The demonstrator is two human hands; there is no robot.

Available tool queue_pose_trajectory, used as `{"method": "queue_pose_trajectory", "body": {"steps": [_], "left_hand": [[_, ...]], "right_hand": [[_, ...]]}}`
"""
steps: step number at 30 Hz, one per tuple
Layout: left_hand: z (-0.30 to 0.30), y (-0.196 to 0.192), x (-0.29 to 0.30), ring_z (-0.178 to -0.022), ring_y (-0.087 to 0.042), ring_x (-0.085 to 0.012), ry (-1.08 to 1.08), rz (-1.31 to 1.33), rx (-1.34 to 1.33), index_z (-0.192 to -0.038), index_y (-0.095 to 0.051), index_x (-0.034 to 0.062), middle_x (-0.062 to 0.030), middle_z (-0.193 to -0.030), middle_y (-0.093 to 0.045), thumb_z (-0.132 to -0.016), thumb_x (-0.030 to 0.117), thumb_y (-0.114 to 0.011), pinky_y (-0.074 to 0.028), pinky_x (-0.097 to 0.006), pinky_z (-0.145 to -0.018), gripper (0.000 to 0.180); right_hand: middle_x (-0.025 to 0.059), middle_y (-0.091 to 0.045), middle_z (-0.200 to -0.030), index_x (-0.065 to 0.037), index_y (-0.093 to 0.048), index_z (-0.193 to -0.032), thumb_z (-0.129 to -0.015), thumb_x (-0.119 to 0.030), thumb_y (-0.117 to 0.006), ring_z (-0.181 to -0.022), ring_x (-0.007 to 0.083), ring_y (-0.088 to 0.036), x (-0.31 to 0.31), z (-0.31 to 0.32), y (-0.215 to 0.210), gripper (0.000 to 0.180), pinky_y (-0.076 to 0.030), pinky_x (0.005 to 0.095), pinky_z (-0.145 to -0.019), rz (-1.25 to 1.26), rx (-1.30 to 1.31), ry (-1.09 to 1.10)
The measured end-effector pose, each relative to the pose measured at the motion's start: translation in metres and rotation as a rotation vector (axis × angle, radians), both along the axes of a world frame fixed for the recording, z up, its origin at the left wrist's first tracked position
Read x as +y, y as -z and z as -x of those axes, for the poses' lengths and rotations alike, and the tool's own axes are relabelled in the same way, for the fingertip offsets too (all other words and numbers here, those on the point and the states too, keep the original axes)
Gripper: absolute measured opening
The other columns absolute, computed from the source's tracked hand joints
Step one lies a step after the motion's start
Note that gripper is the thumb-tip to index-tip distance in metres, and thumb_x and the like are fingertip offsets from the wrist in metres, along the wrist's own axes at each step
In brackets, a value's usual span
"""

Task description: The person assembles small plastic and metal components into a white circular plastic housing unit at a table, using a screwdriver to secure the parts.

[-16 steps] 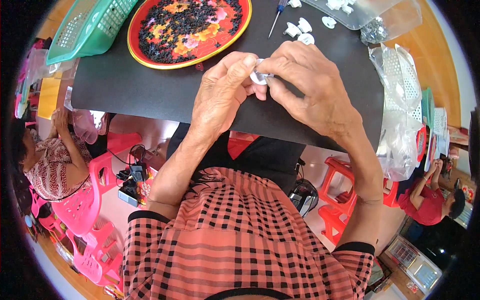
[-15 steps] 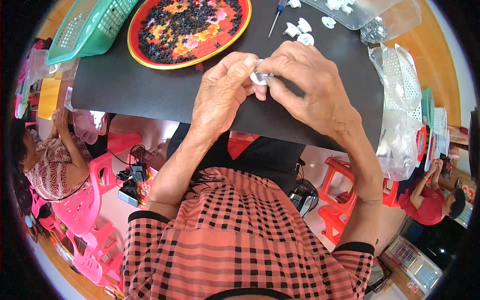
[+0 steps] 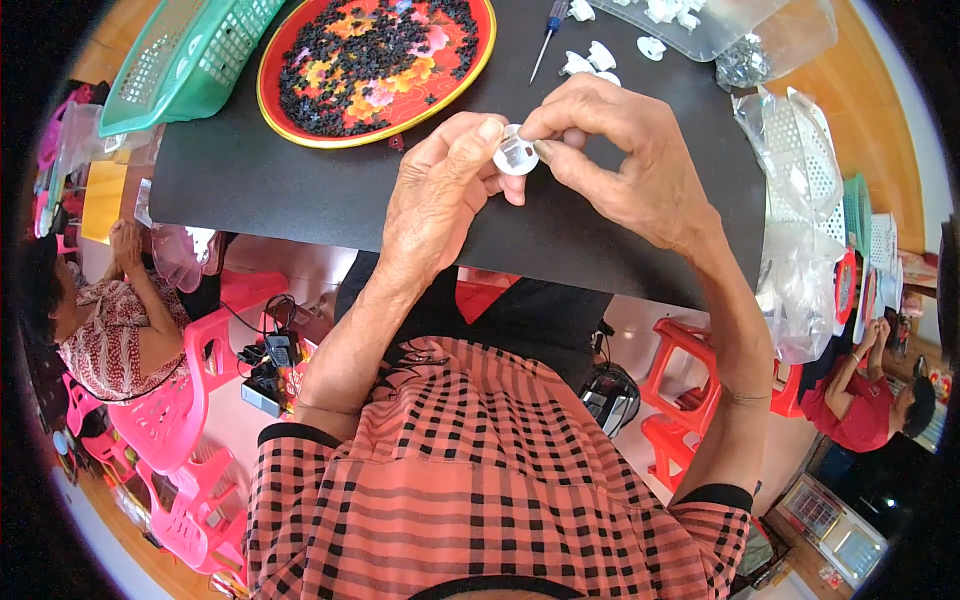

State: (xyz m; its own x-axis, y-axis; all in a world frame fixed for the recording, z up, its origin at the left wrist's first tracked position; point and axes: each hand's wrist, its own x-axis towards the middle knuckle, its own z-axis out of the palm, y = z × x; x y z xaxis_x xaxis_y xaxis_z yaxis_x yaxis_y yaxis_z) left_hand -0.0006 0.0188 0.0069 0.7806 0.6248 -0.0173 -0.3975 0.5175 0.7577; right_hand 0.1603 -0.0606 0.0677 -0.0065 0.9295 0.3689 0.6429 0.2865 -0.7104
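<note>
Over the near part of the dark table, my left hand grips a small round white plastic part between thumb and fingers. Its face, with a raised shape in the middle, is turned upward. My right hand has its thumb and forefinger pinched at the part's right rim. Anything tiny between those fingertips is hidden. Beyond the right hand lie several loose white plastic parts and a screwdriver with a dark blue handle.
A red floral tray of small black pieces sits at the back left, beside a green basket. Clear plastic bags hang by the right edge of the table. People sit on both sides; red stools stand right.
The white part has tipped so that more of its face shows. My right thumb and forefinger have shifted to its right rim. The view has moved slightly.
</note>
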Motion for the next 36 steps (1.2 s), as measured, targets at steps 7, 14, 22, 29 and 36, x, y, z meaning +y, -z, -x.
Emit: {"method": "queue_pose_trajectory", "body": {"steps": [7,14,22,29,36], "left_hand": [[0.001,0.001,0.005,-0.071,-0.056,-0.0149,0.025,0.018,-0.002,-0.099,-0.057,-0.0010,-0.0070,-0.084,-0.059,-0.091,0.024,-0.056,-0.048,-0.029,-0.065,0.026],[-0.003,0.004,0.002,-0.065,-0.059,-0.0117,0.042,0.051,0.022,-0.096,-0.058,-0.0016,-0.0068,-0.078,-0.060,-0.091,0.021,-0.056,-0.051,-0.025,-0.059,0.023],[0.001,0.009,0.000,-0.068,-0.058,-0.0134,0.031,0.003,0.028,-0.098,-0.058,0.0011,-0.0044,-0.079,-0.058,-0.092,0.023,-0.056,-0.051,-0.028,-0.062,0.023],[0.000,0.010,0.003,-0.066,-0.057,-0.0143,0.081,0.165,-0.075,-0.094,-0.057,0.0024,-0.0050,-0.080,-0.059,-0.091,0.023,-0.056,-0.050,-0.029,-0.061,0.021],[0.002,0.000,0.004,-0.065,-0.058,-0.0128,-0.006,0.128,0.006,-0.093,-0.056,0.0007,-0.0052,-0.079,-0.058,-0.090,0.023,-0.057,-0.050,-0.026,-0.059,0.023]], "right_hand": [[0.0059,-0.055,-0.079,-0.009,-0.062,-0.087,-0.075,-0.011,-0.062,-0.073,0.0239,-0.056,0.006,0.001,-0.009,0.012,-0.042,0.0351,-0.065,-0.081,-0.383,-0.062],[0.0043,-0.043,-0.076,-0.008,-0.055,-0.083,-0.068,-0.012,-0.064,-0.075,0.0215,-0.049,0.009,0.006,-0.036,0.018,-0.038,0.0353,-0.068,-0.109,-0.708,-0.185],[0.0049,-0.046,-0.077,-0.004,-0.055,-0.081,-0.064,-0.009,-0.066,-0.072,0.0221,-0.048,0.011,0.021,-0.037,0.020,-0.038,0.0351,-0.066,-0.141,-0.769,-0.258],[0.0074,-0.057,-0.082,-0.005,-0.059,-0.084,-0.064,0.000,-0.068,-0.073,0.0247,-0.056,0.016,0.010,-0.020,0.022,-0.042,0.0360,-0.065,-0.139,-0.431,-0.166],[0.0036,-0.052,-0.080,-0.006,-0.058,-0.086,-0.070,-0.017,-0.068,-0.073,0.0214,-0.053,0.022,0.013,-0.025,0.022,-0.040,0.0346,-0.064,-0.250,-0.672,-0.258]]}}
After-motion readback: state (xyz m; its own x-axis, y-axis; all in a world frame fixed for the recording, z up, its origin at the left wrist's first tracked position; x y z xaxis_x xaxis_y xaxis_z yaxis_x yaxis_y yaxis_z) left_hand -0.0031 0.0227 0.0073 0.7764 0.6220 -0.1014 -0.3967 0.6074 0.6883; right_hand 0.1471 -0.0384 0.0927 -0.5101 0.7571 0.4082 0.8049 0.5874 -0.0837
